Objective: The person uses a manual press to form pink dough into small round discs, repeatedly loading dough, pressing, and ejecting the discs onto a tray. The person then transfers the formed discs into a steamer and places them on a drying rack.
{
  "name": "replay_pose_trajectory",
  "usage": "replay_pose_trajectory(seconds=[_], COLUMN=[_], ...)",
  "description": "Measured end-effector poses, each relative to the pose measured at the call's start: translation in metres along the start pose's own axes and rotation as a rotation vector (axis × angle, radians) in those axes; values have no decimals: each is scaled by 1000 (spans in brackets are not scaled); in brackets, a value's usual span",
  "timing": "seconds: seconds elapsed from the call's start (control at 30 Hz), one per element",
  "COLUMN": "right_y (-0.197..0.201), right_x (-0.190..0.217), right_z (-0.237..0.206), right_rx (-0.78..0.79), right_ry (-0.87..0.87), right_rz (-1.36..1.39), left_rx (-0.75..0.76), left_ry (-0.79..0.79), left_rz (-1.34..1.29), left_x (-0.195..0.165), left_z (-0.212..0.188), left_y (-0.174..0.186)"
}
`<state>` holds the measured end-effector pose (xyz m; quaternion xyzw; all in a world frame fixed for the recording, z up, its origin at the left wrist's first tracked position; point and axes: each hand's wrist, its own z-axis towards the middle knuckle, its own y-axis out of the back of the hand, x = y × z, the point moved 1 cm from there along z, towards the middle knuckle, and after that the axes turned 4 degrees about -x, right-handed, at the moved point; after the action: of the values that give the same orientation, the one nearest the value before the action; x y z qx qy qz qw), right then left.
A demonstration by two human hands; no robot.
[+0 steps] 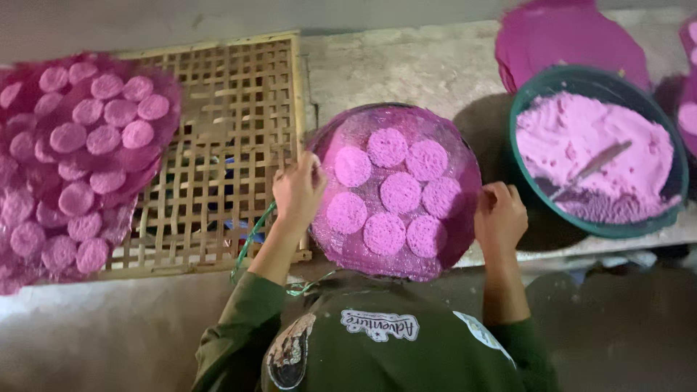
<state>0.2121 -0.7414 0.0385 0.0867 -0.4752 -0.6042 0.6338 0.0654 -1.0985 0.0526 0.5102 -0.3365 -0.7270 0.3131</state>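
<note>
Concrete ledge (406,69): both hands' fingers clamped on round tray (465,239) (seven pink discs (400,192)); basin (664,210) holds pink paste.

white oval patch (380,325) – on green shirt back.

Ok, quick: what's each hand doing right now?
Left hand: closed on the left rim of the round pink tray of pink cakes.
Right hand: closed on its right rim.
</note>
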Motion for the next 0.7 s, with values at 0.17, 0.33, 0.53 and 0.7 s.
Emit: replay_pose_trajectory(seconds=[0.17,0.33,0.53,0.7], right_y=[-25,-34,-116,-243], right_x=[6,27,105,267], right_z=[22,82,140,116], right_rx=[43,159,299,-142], right_ry=[-3,114,-77,1025], right_rz=[216,407,546,61], left_rx=[29,76,-183,-332], left_ry=[56,-2,-114,97], left_rz=[-112,-436,-507,-444], left_x=[-3,-4,87,247], left_z=[24,58,88,60], left_y=[-5,16,112,224])
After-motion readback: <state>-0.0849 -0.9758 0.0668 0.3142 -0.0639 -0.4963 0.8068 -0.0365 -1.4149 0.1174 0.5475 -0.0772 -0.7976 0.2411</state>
